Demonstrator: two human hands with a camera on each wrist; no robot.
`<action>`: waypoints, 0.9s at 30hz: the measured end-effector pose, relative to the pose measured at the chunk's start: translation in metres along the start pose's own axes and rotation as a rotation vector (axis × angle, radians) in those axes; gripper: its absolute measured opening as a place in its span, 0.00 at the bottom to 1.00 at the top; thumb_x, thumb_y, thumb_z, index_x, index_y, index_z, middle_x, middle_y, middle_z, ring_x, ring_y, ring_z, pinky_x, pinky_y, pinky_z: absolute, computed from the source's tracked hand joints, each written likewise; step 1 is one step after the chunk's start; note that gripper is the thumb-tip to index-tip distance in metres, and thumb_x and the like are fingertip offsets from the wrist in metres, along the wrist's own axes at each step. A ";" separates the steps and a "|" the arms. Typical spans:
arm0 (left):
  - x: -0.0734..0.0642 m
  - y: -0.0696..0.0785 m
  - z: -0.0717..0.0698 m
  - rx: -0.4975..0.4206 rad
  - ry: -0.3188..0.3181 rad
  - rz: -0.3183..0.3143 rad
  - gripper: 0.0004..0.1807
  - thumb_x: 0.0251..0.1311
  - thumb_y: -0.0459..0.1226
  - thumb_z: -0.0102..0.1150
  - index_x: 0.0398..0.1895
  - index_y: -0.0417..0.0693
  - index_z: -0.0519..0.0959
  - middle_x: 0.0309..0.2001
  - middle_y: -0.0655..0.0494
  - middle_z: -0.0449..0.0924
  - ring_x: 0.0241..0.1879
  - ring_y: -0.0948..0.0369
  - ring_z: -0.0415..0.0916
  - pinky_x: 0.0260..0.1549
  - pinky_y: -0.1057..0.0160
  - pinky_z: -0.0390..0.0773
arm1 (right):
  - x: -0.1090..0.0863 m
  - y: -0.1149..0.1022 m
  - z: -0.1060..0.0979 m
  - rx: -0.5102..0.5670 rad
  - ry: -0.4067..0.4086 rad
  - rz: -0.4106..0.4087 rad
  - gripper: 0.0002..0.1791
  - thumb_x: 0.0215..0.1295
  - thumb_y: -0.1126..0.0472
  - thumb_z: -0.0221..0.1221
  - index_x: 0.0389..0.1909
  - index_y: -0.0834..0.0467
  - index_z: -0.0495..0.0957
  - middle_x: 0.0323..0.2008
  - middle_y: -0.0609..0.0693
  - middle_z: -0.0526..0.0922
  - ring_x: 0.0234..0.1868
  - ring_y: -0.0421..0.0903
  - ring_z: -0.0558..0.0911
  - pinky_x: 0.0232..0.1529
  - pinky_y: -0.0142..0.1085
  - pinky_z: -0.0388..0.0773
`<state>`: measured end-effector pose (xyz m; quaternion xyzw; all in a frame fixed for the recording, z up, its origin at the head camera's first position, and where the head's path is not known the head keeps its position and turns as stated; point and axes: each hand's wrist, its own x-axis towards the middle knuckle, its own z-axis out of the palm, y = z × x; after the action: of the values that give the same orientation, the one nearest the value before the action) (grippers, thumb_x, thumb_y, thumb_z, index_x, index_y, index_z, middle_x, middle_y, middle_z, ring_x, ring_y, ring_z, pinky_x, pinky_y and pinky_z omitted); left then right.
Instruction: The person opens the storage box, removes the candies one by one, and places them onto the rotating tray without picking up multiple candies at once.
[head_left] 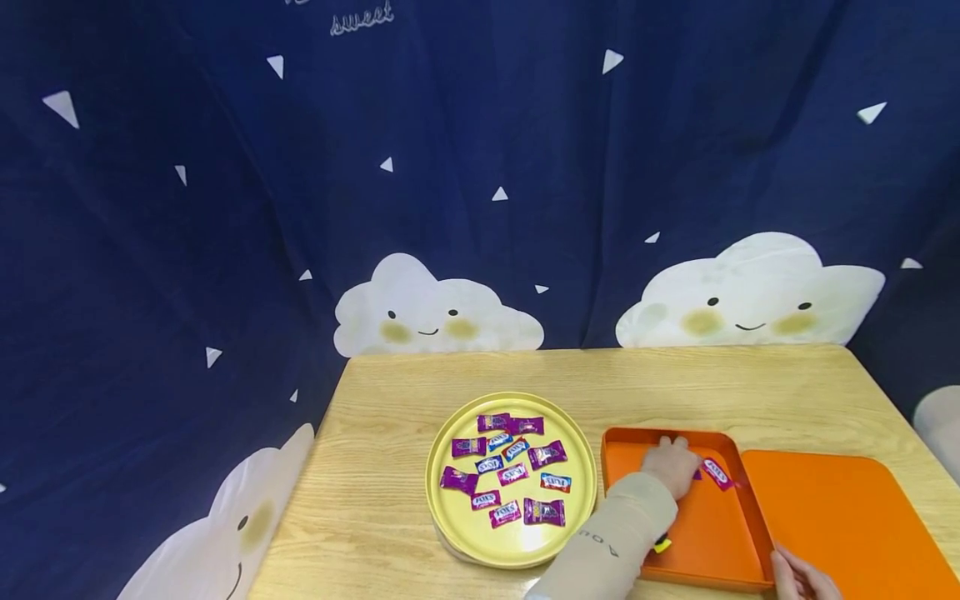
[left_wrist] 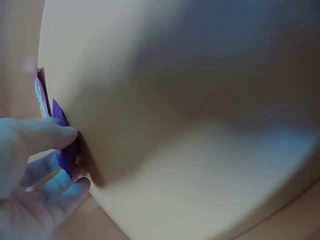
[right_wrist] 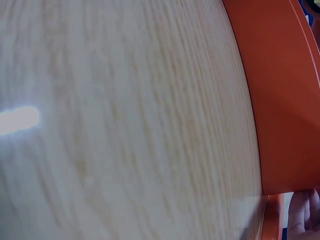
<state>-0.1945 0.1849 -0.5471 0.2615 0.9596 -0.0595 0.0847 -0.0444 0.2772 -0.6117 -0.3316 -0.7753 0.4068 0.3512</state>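
My left hand [head_left: 672,467] reaches down into the orange box [head_left: 723,533], its forearm crossing the box's left side. In the left wrist view its thumb and fingers pinch a purple wrapped candy [left_wrist: 65,140] close over the box floor. Just beyond that candy is a pink Fox's candy [head_left: 716,472] in the box. A small black and yellow piece [head_left: 662,543] shows partly from under the sleeve. At the box's front right corner, my right hand [head_left: 804,577] holds the edge with its fingers; the frame cuts off much of this hand.
Left of the box, a round yellow tray [head_left: 480,533] bears several purple, pink, blue and red wrapped candies. An orange lid or panel [head_left: 847,508] lies right against the box's right side. All stand on a wooden table [head_left: 360,467] before a dark blue curtain [head_left: 480,125].
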 end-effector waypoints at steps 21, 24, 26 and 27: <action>-0.009 -0.013 -0.032 -0.022 0.013 0.086 0.06 0.59 0.44 0.56 0.33 0.72 0.79 0.37 0.71 0.70 0.35 0.69 0.65 0.29 0.70 0.71 | 0.001 -0.006 -0.004 0.048 -0.026 -0.006 0.15 0.55 0.61 0.63 0.38 0.69 0.81 0.21 0.15 0.65 0.18 0.17 0.66 0.18 0.12 0.62; -0.012 -0.015 -0.038 -0.044 0.011 0.110 0.05 0.58 0.44 0.57 0.31 0.70 0.79 0.35 0.71 0.70 0.34 0.69 0.64 0.27 0.71 0.69 | 0.002 -0.005 -0.003 0.048 -0.024 -0.007 0.14 0.54 0.61 0.63 0.38 0.68 0.82 0.20 0.15 0.66 0.17 0.17 0.66 0.18 0.12 0.62; -0.014 -0.018 -0.042 -0.059 0.006 0.124 0.05 0.58 0.43 0.58 0.31 0.69 0.79 0.34 0.71 0.69 0.33 0.69 0.63 0.26 0.72 0.68 | 0.002 -0.004 -0.004 0.040 -0.025 -0.010 0.15 0.55 0.61 0.63 0.37 0.69 0.81 0.20 0.15 0.66 0.17 0.17 0.66 0.18 0.12 0.62; -0.015 -0.019 -0.043 -0.064 0.006 0.137 0.04 0.57 0.43 0.59 0.31 0.69 0.79 0.34 0.70 0.68 0.33 0.69 0.62 0.25 0.72 0.67 | 0.001 -0.004 -0.004 0.037 -0.026 -0.010 0.15 0.55 0.60 0.63 0.37 0.69 0.81 0.20 0.15 0.65 0.17 0.17 0.65 0.18 0.12 0.62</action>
<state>-0.1973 0.1682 -0.5004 0.3237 0.9412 -0.0223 0.0942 -0.0428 0.2782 -0.6060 -0.3160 -0.7739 0.4235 0.3492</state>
